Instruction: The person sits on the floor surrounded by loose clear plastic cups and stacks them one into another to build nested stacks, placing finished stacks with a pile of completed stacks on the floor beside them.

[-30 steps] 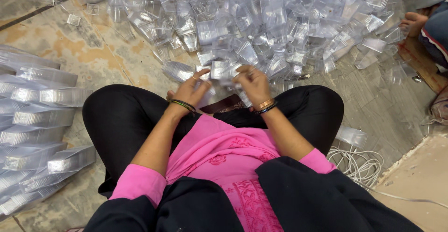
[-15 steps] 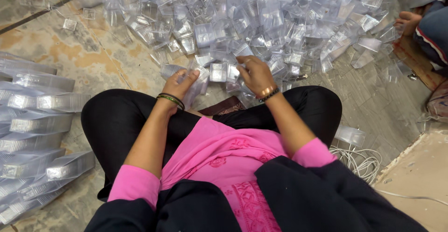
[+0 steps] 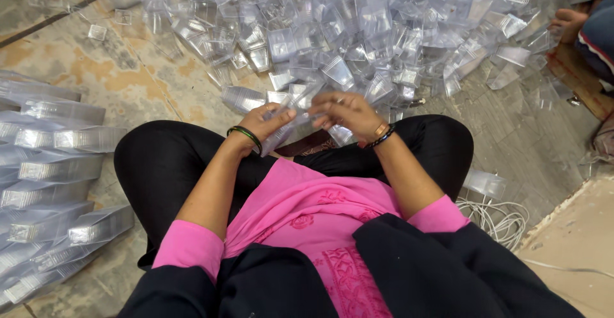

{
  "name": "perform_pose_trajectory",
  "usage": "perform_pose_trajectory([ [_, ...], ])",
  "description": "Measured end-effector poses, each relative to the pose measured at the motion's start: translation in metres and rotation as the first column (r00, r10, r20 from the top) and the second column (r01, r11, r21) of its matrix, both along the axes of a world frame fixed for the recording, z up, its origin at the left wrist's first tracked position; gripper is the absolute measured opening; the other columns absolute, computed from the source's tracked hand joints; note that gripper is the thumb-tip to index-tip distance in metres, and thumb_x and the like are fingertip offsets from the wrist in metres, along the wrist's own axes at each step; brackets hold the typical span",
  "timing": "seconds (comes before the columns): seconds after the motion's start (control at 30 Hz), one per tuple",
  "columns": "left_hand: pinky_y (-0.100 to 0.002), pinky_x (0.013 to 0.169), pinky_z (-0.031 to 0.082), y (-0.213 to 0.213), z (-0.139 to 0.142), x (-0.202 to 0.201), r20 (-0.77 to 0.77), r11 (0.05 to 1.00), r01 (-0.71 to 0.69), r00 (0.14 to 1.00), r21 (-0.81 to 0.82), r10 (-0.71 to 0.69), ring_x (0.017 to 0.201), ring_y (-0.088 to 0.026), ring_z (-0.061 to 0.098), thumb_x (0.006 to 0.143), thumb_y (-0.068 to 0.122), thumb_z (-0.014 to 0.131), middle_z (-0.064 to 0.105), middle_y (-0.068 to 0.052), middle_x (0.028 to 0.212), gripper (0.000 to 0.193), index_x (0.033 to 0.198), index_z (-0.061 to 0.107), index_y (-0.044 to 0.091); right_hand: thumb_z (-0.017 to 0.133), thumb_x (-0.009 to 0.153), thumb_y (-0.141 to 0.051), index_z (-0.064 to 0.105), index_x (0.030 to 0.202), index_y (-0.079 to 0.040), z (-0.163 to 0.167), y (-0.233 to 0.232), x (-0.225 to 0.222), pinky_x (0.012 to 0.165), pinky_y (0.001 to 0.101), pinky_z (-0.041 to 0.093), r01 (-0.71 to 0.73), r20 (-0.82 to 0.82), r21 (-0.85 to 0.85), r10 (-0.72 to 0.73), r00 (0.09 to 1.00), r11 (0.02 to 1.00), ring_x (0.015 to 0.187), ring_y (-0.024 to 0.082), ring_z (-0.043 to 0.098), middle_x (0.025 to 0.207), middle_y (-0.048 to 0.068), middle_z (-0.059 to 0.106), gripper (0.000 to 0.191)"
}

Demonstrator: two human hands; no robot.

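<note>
Since a moment ago I've lifted both hands off the heap and brought them together over my lap. My left hand [image 3: 265, 123] and right hand [image 3: 345, 114] pinch one clear plastic piece [image 3: 293, 114] between closed fingertips, just in front of the pile of clear plastic pieces [image 3: 332, 30] on the floor [image 3: 109, 75]; stacked pieces [image 3: 54, 164] lie to my left

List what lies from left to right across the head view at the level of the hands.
Stacked clear packs → left hand → clear plastic piece held between both hands → right hand → white cable coil.
</note>
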State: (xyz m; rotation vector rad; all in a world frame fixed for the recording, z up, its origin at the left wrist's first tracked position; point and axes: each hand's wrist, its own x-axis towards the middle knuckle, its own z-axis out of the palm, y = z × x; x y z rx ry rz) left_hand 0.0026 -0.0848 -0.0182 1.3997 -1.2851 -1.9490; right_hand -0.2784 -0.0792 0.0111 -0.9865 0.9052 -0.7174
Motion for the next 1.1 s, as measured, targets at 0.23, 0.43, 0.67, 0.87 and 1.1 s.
perform_pose_trajectory([
  [0.23,-0.032,0.088,0.053,0.013,0.009,-0.003,0.176,0.897,0.098,0.984,-0.430,-0.023,0.101,-0.021,0.069,0.078,0.055,0.083,0.073,-0.013,0.112,0.075,0.127,0.067,0.001,0.066,0.094,-0.008,0.071,0.117,0.006,0.008,0.017,0.019,0.073,0.0265,0.062,-0.109,-0.370,-0.149,0.047,0.928,0.983,0.086,0.016,0.077,0.096,0.010,0.078,0.026],
  [0.43,-0.043,0.080,0.055,0.017,0.023,-0.002,0.352,0.658,0.135,0.912,-0.741,0.210,0.094,-0.034,0.067,0.073,0.046,0.090,0.066,-0.016,0.106,0.070,0.127,0.069,0.006,0.069,0.102,-0.011,0.072,0.117,0.001,-0.002,0.013,0.012,0.075,0.0238,0.058,0.053,-0.339,-0.414,-0.208,0.917,0.909,0.086,0.009,0.070,0.100,0.008,0.078,0.020],
  [0.67,-0.048,0.078,0.055,0.017,0.033,-0.007,0.460,0.548,0.267,0.852,-0.793,0.250,0.089,-0.035,0.068,0.070,0.043,0.091,0.066,-0.015,0.104,0.064,0.126,0.072,0.018,0.066,0.103,-0.013,0.066,0.121,-0.002,-0.035,0.021,0.031,0.071,0.0227,0.056,0.176,-0.151,-0.209,-0.210,0.966,0.962,0.081,0.007,0.066,0.101,0.002,0.072,0.021],
  [0.87,-0.043,0.100,0.050,0.021,0.007,-0.007,0.223,0.828,0.190,0.971,-0.527,-0.081,0.121,-0.037,0.063,0.073,0.058,0.084,0.064,-0.022,0.129,0.099,0.154,0.044,0.018,0.067,0.106,-0.014,0.070,0.119,-0.001,-0.036,0.019,0.028,0.074,0.0225,0.053,-0.035,-0.171,-0.301,-0.017,0.985,0.953,0.086,0.006,0.063,0.099,0.001,0.070,0.018],
  [1.1,-0.035,0.116,0.035,0.019,-0.042,-0.021,-0.164,1.000,-0.012,0.986,0.024,0.016,0.146,-0.026,0.043,0.093,0.064,0.064,0.050,-0.016,0.157,0.081,0.154,0.044,0.016,0.066,0.103,-0.020,0.070,0.120,-0.002,-0.031,0.019,0.032,0.065,0.0261,0.051,-0.054,-0.221,-0.174,0.014,0.975,0.983,0.073,0.009,0.060,0.095,0.003,0.070,0.025],
])
